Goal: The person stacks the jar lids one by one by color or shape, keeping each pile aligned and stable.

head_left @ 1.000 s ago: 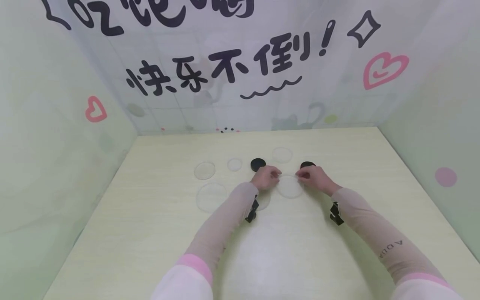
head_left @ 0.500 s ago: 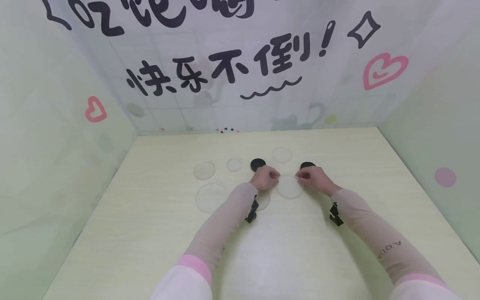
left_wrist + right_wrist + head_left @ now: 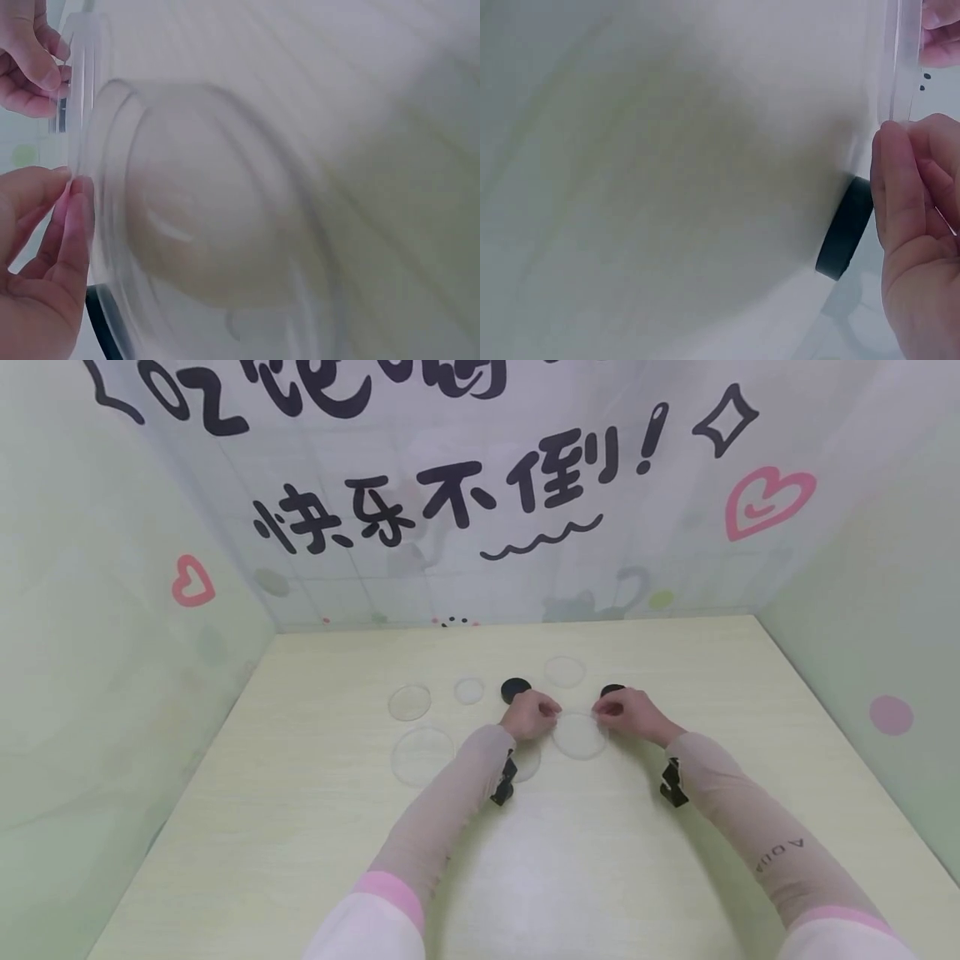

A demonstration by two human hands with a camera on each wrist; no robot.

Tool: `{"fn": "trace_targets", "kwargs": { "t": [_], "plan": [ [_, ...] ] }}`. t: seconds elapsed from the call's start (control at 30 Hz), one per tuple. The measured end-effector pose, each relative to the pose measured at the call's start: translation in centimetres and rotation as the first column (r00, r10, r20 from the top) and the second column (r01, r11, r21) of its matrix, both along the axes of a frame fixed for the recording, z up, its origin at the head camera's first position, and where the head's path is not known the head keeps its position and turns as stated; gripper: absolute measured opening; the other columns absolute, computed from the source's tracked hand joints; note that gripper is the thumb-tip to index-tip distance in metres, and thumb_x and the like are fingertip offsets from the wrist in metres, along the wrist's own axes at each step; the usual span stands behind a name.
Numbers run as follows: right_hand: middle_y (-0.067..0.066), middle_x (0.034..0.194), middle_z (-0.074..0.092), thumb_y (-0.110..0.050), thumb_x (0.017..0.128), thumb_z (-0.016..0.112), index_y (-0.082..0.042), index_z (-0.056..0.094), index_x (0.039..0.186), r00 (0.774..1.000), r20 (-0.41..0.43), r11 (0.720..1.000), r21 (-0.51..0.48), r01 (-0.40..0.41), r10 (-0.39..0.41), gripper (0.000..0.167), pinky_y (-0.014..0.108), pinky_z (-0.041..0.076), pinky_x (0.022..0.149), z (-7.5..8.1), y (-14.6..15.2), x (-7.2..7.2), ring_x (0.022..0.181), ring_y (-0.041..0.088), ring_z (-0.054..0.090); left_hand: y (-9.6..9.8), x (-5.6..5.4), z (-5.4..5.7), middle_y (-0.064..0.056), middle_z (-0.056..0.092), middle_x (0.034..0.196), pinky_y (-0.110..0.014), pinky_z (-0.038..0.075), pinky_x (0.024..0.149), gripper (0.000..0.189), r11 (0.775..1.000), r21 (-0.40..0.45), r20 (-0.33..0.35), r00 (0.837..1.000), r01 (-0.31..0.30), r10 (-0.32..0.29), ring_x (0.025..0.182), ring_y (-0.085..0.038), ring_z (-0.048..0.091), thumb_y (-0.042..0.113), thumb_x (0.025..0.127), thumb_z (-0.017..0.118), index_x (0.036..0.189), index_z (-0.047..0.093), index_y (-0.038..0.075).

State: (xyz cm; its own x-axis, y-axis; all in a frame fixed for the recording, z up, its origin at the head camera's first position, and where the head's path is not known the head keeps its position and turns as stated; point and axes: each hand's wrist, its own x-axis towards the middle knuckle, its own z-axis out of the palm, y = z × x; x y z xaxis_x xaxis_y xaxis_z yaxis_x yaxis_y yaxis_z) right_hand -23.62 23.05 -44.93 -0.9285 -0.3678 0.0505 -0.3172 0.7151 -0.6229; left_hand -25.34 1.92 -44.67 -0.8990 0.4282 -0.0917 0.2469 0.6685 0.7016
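A clear round plastic lid is between my hands in the head view, low over the table. My left hand pinches its left edge between thumb and fingers. At the opposite edge, my right hand pinches it the same way; the right wrist view shows the lid's thin side in those fingertips. Close to the left wrist camera lies another clear round piece, with a stepped rim. One black disc is just behind my left hand. A second black disc is partly hidden behind my right hand.
Several more clear round pieces lie on the pale table: a large one, a medium one, a small one and one at the back. My left forearm partly covers another. Printed cloth walls bound the table.
Both hands stay at the clear lid almost without moving. The left fingertips have closed together slightly since the earliest frame.
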Motion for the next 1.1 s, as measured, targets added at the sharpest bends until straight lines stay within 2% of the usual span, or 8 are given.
{"fn": "trace_targets", "kwargs": {
  "t": [0.13,0.37,0.47,0.73,0.93,0.97,1.1],
  "plan": [
    [0.012,0.081,0.064,0.0,0.077,0.063,0.006,0.065,0.09,0.999,0.043,0.999,-0.047,-0.007,0.009,0.014,0.027,0.05,0.064,0.9,0.0,-0.1,0.072,0.02,0.059,-0.2,0.0,0.8,-0.002,0.064,0.086,-0.017,0.043,0.072,0.02,1.0,0.028,0.008,1.0,-0.005,0.005,0.081,-0.01,0.056,0.004,0.079,0.063,0.098,0.068,0.007],
    [0.014,0.082,0.063,0.002,0.079,0.06,0.01,0.061,0.096,0.992,0.122,0.993,-0.116,-0.02,0.034,0.019,0.024,0.05,0.059,2.0,-0.2,-0.5,0.067,0.017,0.06,-0.9,-0.3,2.3,-0.002,0.064,0.09,-0.017,0.044,0.073,0.02,1.0,0.022,0.002,1.0,0.016,-0.016,0.085,-0.01,0.057,0.005,0.081,0.062,0.101,0.067,0.007],
    [0.013,0.083,0.063,0.001,0.079,0.061,0.009,0.061,0.097,0.993,0.114,0.993,-0.115,-0.024,0.037,0.019,0.024,0.05,0.059,2.4,-0.5,-0.8,0.068,0.017,0.06,-1.4,-0.4,2.9,-0.003,0.064,0.092,-0.017,0.044,0.071,0.021,0.999,0.02,0.007,1.0,0.026,-0.026,0.085,-0.011,0.057,0.005,0.082,0.062,0.102,0.066,0.007],
    [0.014,0.085,0.064,-0.001,0.08,0.061,0.008,0.063,0.096,0.998,0.023,0.995,-0.074,-0.065,0.066,0.018,0.03,0.049,0.067,3.9,-2.0,-1.3,0.076,0.021,0.059,-3.1,-0.8,3.8,-0.005,0.064,0.094,-0.017,0.045,0.069,0.023,0.999,0.041,-0.002,1.0,0.024,-0.024,0.084,-0.012,0.056,0.005,0.082,0.061,0.105,0.065,0.005],
    [0.014,0.084,0.063,0.0,0.08,0.061,0.009,0.062,0.096,0.996,0.015,0.989,-0.114,-0.09,0.093,0.018,0.032,0.048,0.07,4.8,-3.7,-1.7,0.078,0.024,0.058,-4.9,-1.0,4.8,-0.005,0.064,0.092,-0.021,0.047,0.073,0.023,0.998,0.066,0.007,1.0,0.024,-0.024,0.084,-0.013,0.057,0.005,0.083,0.06,0.106,0.064,0.003],
    [0.014,0.084,0.063,0.0,0.08,0.061,0.009,0.062,0.096,0.995,0.017,0.988,-0.124,-0.092,0.095,0.018,0.032,0.048,0.07,4.9,-4.1,-1.8,0.078,0.025,0.058,-5.4,-1.5,4.3,-0.002,0.064,0.089,-0.02,0.047,0.07,0.022,0.995,0.093,-0.014,0.999,0.042,-0.041,0.081,-0.011,0.057,0.008,0.082,0.061,0.104,0.066,0.005],
    [0.015,0.085,0.063,0.001,0.079,0.061,0.009,0.061,0.096,0.993,0.027,0.981,-0.16,-0.112,0.118,0.019,0.032,0.049,0.071,5.1,-5.4,-1.9,0.08,0.025,0.059,-6.8,-1.4,4.6,-0.002,0.064,0.088,-0.02,0.048,0.07,0.021,0.993,0.105,-0.01,0.999,0.046,-0.045,0.082,-0.011,0.058,0.007,0.081,0.063,0.102,0.066,0.006]
  ]
}}
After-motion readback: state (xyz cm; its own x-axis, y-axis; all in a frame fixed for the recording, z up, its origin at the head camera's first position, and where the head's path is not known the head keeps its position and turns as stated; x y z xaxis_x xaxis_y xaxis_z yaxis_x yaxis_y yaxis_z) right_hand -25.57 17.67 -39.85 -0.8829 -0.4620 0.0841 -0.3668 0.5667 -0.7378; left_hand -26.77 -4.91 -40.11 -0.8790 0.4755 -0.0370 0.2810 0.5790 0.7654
